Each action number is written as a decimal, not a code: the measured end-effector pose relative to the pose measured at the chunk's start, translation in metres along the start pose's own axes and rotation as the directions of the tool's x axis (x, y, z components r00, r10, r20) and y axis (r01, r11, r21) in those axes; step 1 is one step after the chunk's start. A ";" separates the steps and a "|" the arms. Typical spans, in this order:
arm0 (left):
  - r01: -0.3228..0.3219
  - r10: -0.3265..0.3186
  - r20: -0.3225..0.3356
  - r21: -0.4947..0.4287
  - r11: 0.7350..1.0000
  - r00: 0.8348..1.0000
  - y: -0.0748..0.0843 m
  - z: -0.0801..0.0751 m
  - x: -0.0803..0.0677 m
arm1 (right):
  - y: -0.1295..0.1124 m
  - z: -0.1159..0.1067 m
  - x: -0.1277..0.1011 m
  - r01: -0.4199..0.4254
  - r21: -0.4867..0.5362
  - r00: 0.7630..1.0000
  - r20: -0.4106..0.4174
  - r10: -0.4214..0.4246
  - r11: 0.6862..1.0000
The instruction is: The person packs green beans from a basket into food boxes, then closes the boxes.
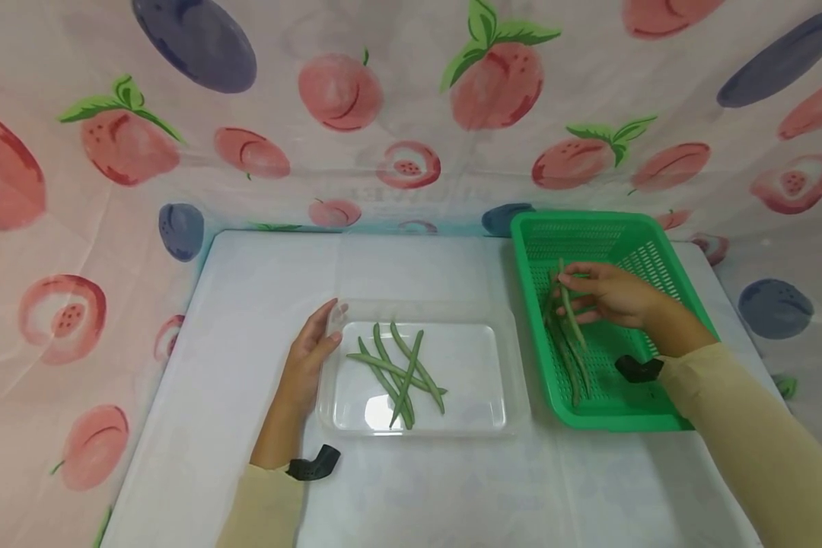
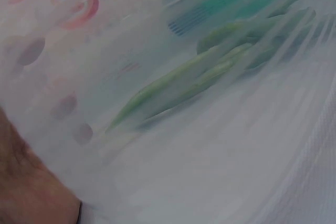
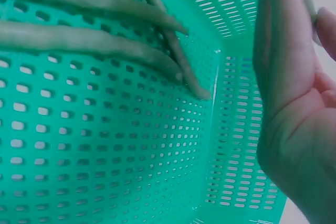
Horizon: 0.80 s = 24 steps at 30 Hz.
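A clear plastic container (image 1: 514, 365) sits mid-table with several green beans (image 1: 400, 369) lying crossed in it. My left hand (image 1: 327, 326) rests with straight fingers against its left wall; the left wrist view shows the beans (image 2: 184, 82) blurred through that wall. To the right stands a green perforated basket (image 1: 647, 251) with more beans (image 1: 574, 365) along its left side. Inside it, my right hand (image 1: 567, 288) pinches one green bean (image 1: 571, 312) between thumb and fingers. In the right wrist view, the palm (image 3: 294, 108) hovers over the basket floor (image 3: 105, 150) beside loose beans (image 3: 89, 45).
A white table (image 1: 246, 289) carries both containers, and its front strip lies below them. A fruit-print cloth (image 1: 411, 114) hangs behind and to both sides. Black wrist-camera mounts (image 1: 313, 463) sit on both yellow sleeves.
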<state>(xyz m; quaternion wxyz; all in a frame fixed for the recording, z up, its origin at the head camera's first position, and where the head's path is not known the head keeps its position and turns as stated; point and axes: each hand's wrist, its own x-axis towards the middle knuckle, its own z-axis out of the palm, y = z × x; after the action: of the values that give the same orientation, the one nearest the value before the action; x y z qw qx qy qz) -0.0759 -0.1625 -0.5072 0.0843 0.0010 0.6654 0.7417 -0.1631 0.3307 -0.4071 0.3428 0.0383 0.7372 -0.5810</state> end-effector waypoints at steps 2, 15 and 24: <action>-0.002 0.002 0.000 -0.002 1.000 1.000 0.001 0.000 0.000 | -0.002 0.001 -0.001 0.007 0.020 1.000 0.008 -0.007 1.000; 0.006 -0.005 0.013 -0.038 0.999 1.000 -0.002 -0.001 0.000 | -0.015 0.015 -0.016 0.094 0.037 0.994 0.053 -0.096 0.995; 0.004 -0.004 0.007 -0.016 1.000 1.000 -0.001 -0.001 0.001 | -0.030 0.039 -0.024 0.185 0.076 0.971 0.136 -0.194 0.980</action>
<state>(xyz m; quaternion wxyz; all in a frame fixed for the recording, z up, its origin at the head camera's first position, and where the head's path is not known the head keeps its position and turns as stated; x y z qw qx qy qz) -0.0770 -0.1633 -0.5080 0.0879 0.0015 0.6590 0.7470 -0.1411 0.2951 -0.3722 0.3363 -0.0633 0.6923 -0.6353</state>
